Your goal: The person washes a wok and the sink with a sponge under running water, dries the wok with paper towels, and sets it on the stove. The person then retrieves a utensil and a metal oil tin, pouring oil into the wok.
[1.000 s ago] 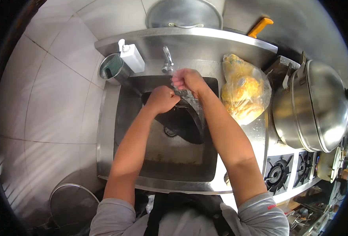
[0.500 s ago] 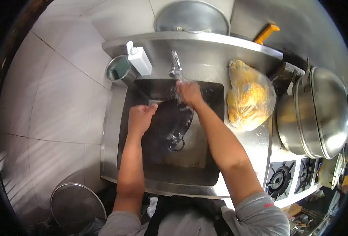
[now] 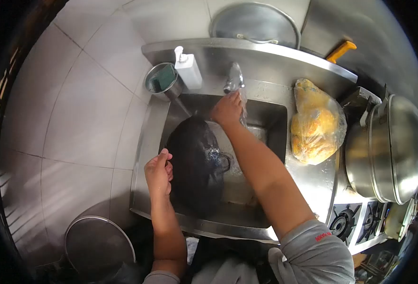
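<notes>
A black two-handled wok or pan leans tilted in the left side of the sink, its loop handle facing right. My left hand is closed at the pan's left edge, thumb on top; what lies inside the fingers is mostly hidden. Just below the running faucet is my right hand, its fingers beside the stream of water. Its fingertips are partly hidden, so I cannot tell whether they hold anything.
A white pump bottle and a metal container with a green scouring pad stand behind the sink at left. On the right lie a plastic bag of yellow food, a large steel pot and gas burners.
The black pan has shifted left and tilted up, with its loop handle turned right. My left hand has moved down and left along it. My right hand has stayed near the faucet's water.
</notes>
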`<state>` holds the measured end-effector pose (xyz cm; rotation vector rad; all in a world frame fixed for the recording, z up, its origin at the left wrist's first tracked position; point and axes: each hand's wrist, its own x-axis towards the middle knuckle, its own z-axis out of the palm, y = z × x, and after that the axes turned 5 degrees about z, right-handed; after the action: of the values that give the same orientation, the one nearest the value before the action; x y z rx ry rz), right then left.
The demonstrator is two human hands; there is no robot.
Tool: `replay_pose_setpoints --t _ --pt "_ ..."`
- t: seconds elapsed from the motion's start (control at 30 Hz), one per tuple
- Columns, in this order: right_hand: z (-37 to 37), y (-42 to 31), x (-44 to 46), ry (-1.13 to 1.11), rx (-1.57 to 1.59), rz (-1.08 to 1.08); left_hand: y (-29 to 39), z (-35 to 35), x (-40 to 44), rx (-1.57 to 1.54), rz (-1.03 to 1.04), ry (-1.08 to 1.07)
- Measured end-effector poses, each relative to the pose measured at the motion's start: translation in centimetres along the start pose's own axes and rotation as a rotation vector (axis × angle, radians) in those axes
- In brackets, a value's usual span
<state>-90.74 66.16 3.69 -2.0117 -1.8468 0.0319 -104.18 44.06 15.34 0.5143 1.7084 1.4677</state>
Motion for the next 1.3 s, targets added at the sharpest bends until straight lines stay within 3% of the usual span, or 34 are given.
replay_pose_setpoints --t 0.17,0.23,0.27,0.33,0.43,0.5,0.53,0.57,0.67,0.7,0.77,0.8,0.83,0.9,0.97,1.03,1.1,1.17,1.2,1.27,1.3 --pt "-0.7 -0.6 1.3 -0.308 0.017 0.037 1.1 -0.6 -1.3 -0.008 0.030 0.004" --pt "1.8 -0.1 2.3 -0.717 0.711 0.165 1.6 -0.6 -1.7 -0.009 0.055 -0.005" --pt "2.8 0.4 2.2 -0.718 0.716 0.163 1.9 -0.5 -2.1 -0.001 0.074 0.013" --pt "4.6 1.8 1.7 -0.683 1.181 0.349 2.5 -0.6 -2.5 0.014 0.090 0.032" --pt "5.3 5.0 -2.5 -0.775 1.177 0.302 3.5 -0.2 -3.1 0.004 0.166 0.028" --pt "10.1 8.3 -8.2 -0.743 0.694 0.055 4.5 0.0 -4.1 0.075 0.209 0.076" --pt "11.8 10.0 -11.3 -0.828 0.497 0.149 5.1 0.1 -4.6 0.070 0.212 0.069" --pt "12.3 11.4 -13.9 -0.823 0.496 0.154 5.6 0.1 -5.2 0.121 0.258 0.066" --pt "12.3 14.2 -20.3 -1.232 0.419 0.594 7.4 0.3 -7.5 0.188 0.361 0.013" --pt "11.5 14.4 -21.6 -1.223 0.428 0.601 7.9 0.3 -8.3 0.197 0.417 -0.023" --pt "10.1 14.8 -23.1 -0.897 0.884 0.820 8.9 0.4 -10.1 0.155 0.453 -0.048" --pt "9.8 15.0 -22.8 -0.887 1.166 1.037 9.4 0.4 -11.0 0.159 0.501 -0.092" --pt "9.8 15.4 -22.9 -0.868 1.172 1.041 9.8 0.5 -12.0 0.163 0.547 -0.141" --pt "9.8 16.2 -23.5 -0.953 1.097 0.825 10.4 0.3 -13.5 0.161 0.595 -0.195" --pt "11.5 16.6 -25.3 -0.785 0.726 0.476 10.6 0.3 -14.9 0.218 0.823 -0.175" --pt "4.0 15.4 -22.8 -1.062 0.783 0.787 10.1 -0.6 -16.0 0.273 0.928 -0.202" --pt "3.1 14.8 -23.2 -0.974 0.797 0.746 10.7 -1.5 -16.7 0.254 0.932 -0.396" --pt "12.7 16.8 -25.4 -0.971 0.524 0.364 11.0 -1.6 -16.8 0.247 0.945 -0.499" --pt "10.8 17.0 -25.3 -0.944 0.530 0.398 11.2 -1.5 -16.7 0.267 0.956 -0.544" --pt "5.1 16.1 -25.2 -1.016 0.836 0.839 11.8 -1.2 -16.2 0.306 0.926 -0.574" --pt "4.4 16.7 -25.1 -0.995 0.850 0.855 12.1 -1.1 -15.6 0.358 0.890 -0.566"
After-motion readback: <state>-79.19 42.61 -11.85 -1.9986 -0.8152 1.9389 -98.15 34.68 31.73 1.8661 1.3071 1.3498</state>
